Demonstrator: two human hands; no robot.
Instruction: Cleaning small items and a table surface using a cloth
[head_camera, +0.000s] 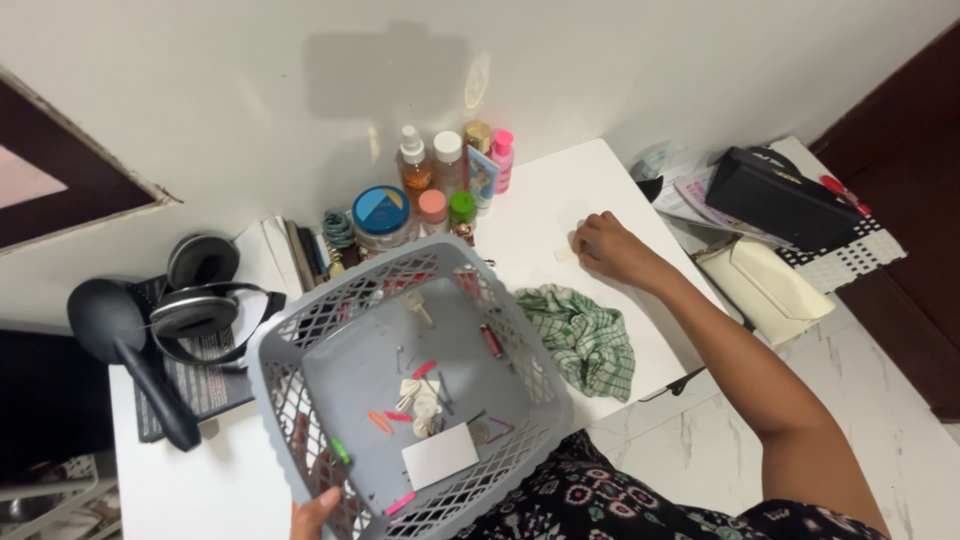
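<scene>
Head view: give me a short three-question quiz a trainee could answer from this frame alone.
1. True or false: the grey basket sits flat on the white table, with no hand on it.
2. Which thing lies between the basket and the right hand? A) headphones B) green checked cloth C) black handbag
3. In a few words: what does the right hand rest on?

Key
1. False: the left hand grips its near rim and it is tilted.
2. B, the green checked cloth.
3. A small pale slip on the table; its fingers press down there.
</scene>
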